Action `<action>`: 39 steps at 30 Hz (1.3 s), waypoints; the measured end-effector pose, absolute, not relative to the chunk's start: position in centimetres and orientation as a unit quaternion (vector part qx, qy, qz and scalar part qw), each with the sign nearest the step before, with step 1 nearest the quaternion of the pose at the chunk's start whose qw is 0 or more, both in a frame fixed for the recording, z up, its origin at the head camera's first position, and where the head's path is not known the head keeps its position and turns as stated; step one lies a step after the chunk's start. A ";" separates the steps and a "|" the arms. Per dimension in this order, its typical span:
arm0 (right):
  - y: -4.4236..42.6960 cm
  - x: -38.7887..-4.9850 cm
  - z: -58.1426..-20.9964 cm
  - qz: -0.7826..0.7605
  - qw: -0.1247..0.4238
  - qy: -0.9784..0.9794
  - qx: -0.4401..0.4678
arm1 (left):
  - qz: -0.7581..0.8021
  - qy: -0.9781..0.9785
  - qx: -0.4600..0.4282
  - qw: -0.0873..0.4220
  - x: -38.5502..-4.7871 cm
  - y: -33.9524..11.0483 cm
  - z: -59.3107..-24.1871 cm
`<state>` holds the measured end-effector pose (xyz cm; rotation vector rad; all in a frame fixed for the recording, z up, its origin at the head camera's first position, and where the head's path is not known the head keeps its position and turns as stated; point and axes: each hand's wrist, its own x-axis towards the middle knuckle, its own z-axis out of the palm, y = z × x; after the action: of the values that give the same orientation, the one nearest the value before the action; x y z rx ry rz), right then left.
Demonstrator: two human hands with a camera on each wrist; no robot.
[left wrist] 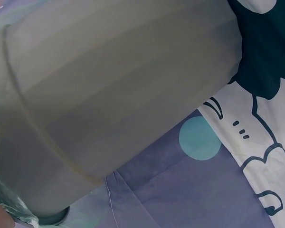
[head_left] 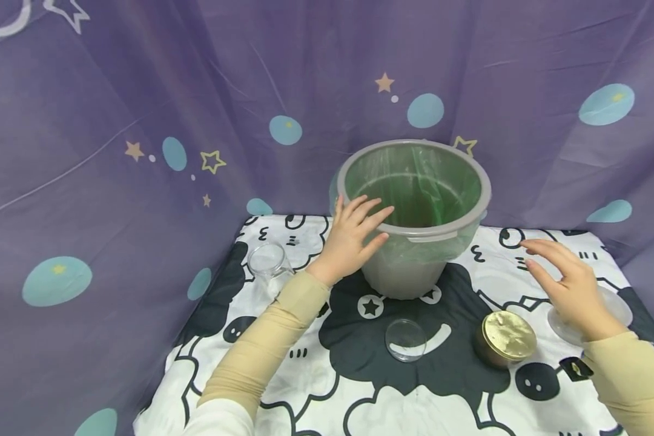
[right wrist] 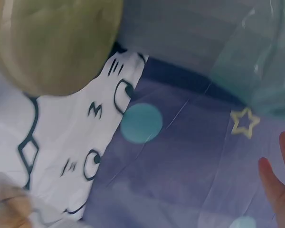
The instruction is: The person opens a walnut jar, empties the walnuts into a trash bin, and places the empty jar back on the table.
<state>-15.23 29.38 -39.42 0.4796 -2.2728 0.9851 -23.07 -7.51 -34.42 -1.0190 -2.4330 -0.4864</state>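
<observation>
A grey bin (head_left: 398, 281) lined with a thin green plastic bag (head_left: 441, 248) stands upright at the back of the cloth-covered surface. My left hand (head_left: 354, 236) is at the bin's front left rim, fingers spread and holding nothing; whether it touches the rim I cannot tell. The bin's wall (left wrist: 133, 85) fills most of the left wrist view. Out to the right, my right hand (head_left: 569, 284) hovers with relaxed fingers and nothing in them. It partly covers a clear round plastic piece (head_left: 616, 306). Nearby is a jar with a gold foil top (head_left: 508, 336).
A clear round lid or dish (head_left: 406, 340) lies in front of the bin. To the left sits a clear glass-like vessel (head_left: 267, 260), partly behind my left arm. A small black object (head_left: 576, 368) is by the right sleeve. Purple curtain (head_left: 142, 212) surrounds the surface.
</observation>
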 end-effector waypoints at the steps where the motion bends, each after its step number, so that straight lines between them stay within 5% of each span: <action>1: 29.7 -14.9 -39.6 0.372 0.298 -0.863 0.167 | -0.179 -0.882 -0.371 0.228 -23.1 -7.6 -34.5; 17: 35.3 -12.0 -42.2 0.356 0.267 -0.895 -0.014 | -0.198 -0.877 -0.371 0.234 -23.2 -7.5 -35.1; 27: 38.8 -12.0 -45.2 0.439 0.348 -0.826 -0.062 | -0.199 -0.872 -0.371 0.249 -23.2 -7.5 -34.9; 33: 43.7 -13.6 -50.7 0.413 0.368 -0.827 -0.101 | -0.199 -0.869 -0.374 0.254 -23.3 -7.4 -35.1; 39: 44.3 -13.4 -52.0 0.411 0.313 -0.829 -0.212 | -0.200 -0.869 -0.374 0.256 -23.3 -7.3 -35.1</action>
<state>-13.40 44.26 -51.96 -0.5593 -2.1875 1.0842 -23.29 -7.35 -35.09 -1.0156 -2.3574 -0.5415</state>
